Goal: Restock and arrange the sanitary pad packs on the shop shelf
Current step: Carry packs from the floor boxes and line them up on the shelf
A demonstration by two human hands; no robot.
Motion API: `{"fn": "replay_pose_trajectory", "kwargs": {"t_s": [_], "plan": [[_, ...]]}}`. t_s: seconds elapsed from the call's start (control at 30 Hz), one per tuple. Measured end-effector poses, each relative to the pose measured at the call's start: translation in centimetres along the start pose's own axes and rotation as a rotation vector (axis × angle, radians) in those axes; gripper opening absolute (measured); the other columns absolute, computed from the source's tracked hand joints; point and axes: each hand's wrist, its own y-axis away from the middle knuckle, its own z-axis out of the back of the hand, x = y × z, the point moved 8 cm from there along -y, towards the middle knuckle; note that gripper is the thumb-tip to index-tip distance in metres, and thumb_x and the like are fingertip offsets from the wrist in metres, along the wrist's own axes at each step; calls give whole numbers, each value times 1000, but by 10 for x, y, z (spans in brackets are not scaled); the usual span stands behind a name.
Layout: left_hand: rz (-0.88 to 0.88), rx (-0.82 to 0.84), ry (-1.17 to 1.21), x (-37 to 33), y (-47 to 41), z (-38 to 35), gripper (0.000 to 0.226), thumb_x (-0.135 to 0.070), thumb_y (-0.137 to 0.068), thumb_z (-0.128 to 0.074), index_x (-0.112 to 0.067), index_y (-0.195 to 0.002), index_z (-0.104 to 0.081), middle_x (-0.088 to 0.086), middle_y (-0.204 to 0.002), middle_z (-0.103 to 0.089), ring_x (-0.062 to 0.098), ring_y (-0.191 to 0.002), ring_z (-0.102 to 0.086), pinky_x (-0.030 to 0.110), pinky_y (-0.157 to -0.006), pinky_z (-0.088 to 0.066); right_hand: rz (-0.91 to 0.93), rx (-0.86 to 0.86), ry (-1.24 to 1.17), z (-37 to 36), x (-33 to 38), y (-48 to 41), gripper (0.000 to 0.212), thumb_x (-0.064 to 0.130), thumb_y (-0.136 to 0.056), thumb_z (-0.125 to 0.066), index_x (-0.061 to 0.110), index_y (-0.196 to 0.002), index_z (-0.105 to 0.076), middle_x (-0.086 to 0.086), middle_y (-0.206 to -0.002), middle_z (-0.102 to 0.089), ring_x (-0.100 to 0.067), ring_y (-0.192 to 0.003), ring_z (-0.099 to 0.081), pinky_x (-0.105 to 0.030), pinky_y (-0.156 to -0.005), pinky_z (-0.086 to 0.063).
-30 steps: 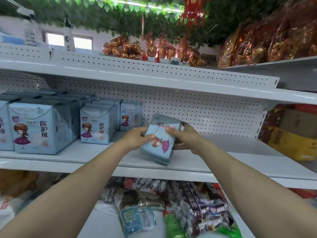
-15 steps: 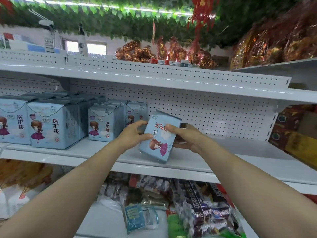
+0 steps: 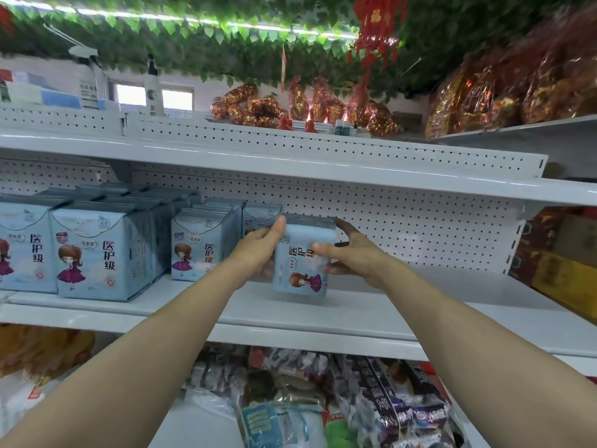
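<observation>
Fingers (image 3: 321, 248): those of the left hand (image 3: 255, 250) and right hand (image 3: 358, 258) curl round opposite sides of one pad pack (image 3: 300, 273), with the right thumb on its front.
Pad pack: upright, low over the white shelf (image 3: 403, 305); I cannot tell whether it touches.
Stocked packs (image 3: 200, 244): standing in rows just left of it.

The white shelf (image 3: 371, 315) bears upright light-blue pad packs (image 3: 100, 253) in rows on its left part.
</observation>
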Motion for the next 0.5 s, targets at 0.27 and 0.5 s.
{"fn": "replay_pose_trajectory", "kwargs": {"t_s": [0.27,0.5], "plan": [[155,100,408,24,-10,4,68,-75,-81,-51,-23,-122,-62,4,-118,-71,22,-107,-68,48,-86,-60,-64,-71,-258,-22,-16,-8,43,44,-94,-67,16,-123,-51,-5,-111,-66,-41,-104,-70,-55,-88,-59],[183,89,520,39,-17,-5,47,-54,-89,-63,-15,-115,-60,8,-110,-73,28,-101,-71,53,-90,-57,6,-191,-339,-27,-32,-18,61,16,-85,-81,14,-134,-46,-10,-139,-56,-28,-112,-66,-52,-87,-59]]}}
